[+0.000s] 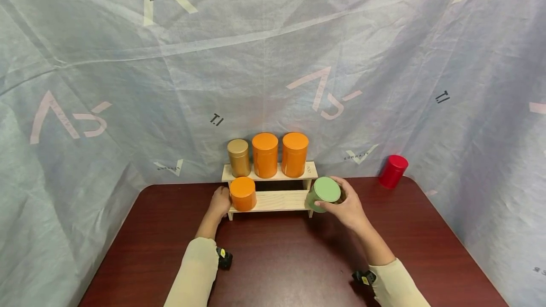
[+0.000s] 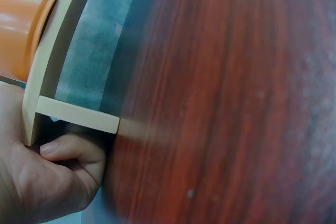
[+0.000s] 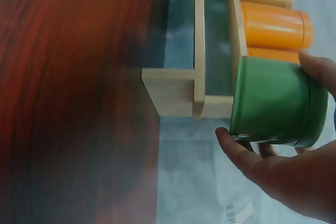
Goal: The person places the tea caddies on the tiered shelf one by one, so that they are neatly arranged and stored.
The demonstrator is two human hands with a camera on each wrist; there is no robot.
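Note:
A two-step wooden rack [image 1: 281, 200] stands against the back of the table. At its left end my left hand [image 1: 220, 201] grips the side; in the left wrist view, the hand [image 2: 58, 177] has curled fingers by the end of the lower shelf. A short orange tin [image 1: 243, 194] sits on that shelf's left end. My right hand [image 1: 350, 206] holds a green tin [image 1: 326, 190] at the rack's right end, fingers around its side. In the right wrist view, the green tin [image 3: 273, 103] appears above the lower shelf's level. Some fingers are hidden behind it.
On the upper step stand a gold tin [image 1: 239, 158] and two tall orange tins [image 1: 265, 155] [image 1: 295, 155]. A red tin [image 1: 393, 171] is at the table's back right corner. Printed grey cloth [image 1: 256, 84] hangs behind the dark red wooden table [image 1: 281, 259].

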